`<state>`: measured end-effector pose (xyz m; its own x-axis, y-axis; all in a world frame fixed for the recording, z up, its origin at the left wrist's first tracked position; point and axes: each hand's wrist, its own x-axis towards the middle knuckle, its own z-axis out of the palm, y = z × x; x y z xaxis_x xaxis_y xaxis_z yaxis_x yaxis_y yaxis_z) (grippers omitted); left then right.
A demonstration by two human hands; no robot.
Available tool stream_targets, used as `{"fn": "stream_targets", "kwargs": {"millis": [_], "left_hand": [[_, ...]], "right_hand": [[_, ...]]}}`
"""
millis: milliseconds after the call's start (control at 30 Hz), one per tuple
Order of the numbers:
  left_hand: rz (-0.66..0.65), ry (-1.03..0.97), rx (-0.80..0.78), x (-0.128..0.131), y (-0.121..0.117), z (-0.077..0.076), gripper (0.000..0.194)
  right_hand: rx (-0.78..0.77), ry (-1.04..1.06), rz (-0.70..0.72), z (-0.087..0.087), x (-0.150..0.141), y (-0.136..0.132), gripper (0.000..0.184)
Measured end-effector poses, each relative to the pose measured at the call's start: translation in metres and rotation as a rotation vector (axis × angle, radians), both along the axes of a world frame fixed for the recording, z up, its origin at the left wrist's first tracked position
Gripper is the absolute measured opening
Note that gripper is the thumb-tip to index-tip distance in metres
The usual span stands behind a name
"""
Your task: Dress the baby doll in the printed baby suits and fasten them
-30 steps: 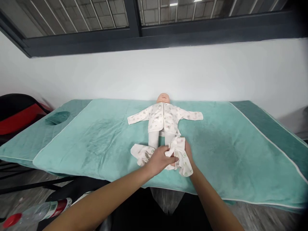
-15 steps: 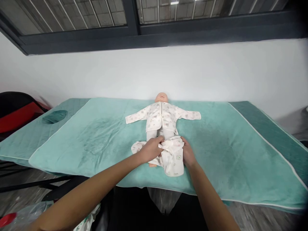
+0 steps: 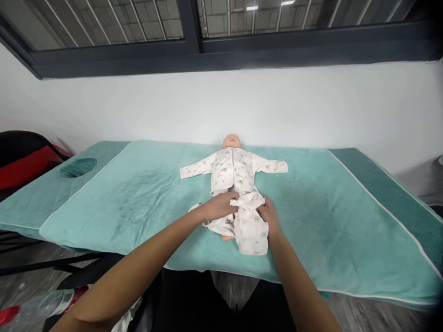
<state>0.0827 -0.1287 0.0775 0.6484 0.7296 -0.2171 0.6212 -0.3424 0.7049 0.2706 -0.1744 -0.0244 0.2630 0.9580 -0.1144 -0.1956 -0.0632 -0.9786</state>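
Observation:
A baby doll [image 3: 231, 140] lies face up, its head toward the wall. It wears a white printed jacket [image 3: 223, 173] with both sleeves spread sideways. White printed baby pants [image 3: 252, 233] cover the lower legs, bunched at the top edge over the leg on the right. My left hand [image 3: 221, 206] pinches the left side of that bunched edge. My right hand [image 3: 269, 216] grips its right side, the fingers partly hidden by the cloth. One bare foot [image 3: 227, 238] of the doll shows beside the pant leg on the right.
The doll lies on a bed with a green cover [image 3: 311, 221], which has a face hole [image 3: 79, 168] at the left. A white wall and a dark window frame [image 3: 221, 50] stand behind. At left are a red and black chair [image 3: 29, 166] and a plastic bottle [image 3: 41, 306].
Both hands have drawn the pants' bunched edge up the doll's leg toward the jacket. The pant leg on the right now hangs straighter over the foot, and the other foot has come into view.

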Motion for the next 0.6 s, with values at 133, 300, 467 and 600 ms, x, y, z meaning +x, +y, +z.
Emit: {"fn": "stream_targets", "kwargs": {"millis": [133,300,467,600], "left_hand": [[-0.039,0.161,0.059,0.004,-0.01,-0.003,0.028],[0.106,0.275,0.177,0.011,-0.013,-0.019,0.028],[0.305,-0.029,0.257,0.012,0.004,-0.016,0.015],[0.437,-0.261,0.005,0.013,-0.005,-0.01,0.017]], "right_hand": [[0.044,-0.244,-0.039,0.004,0.003,0.026,0.013],[0.141,-0.255,-0.002,0.003,0.004,0.044,0.011],[0.098,0.043,0.042,-0.003,0.004,0.041,0.022],[0.005,0.449,0.265,0.003,0.011,0.028,0.041]]}}
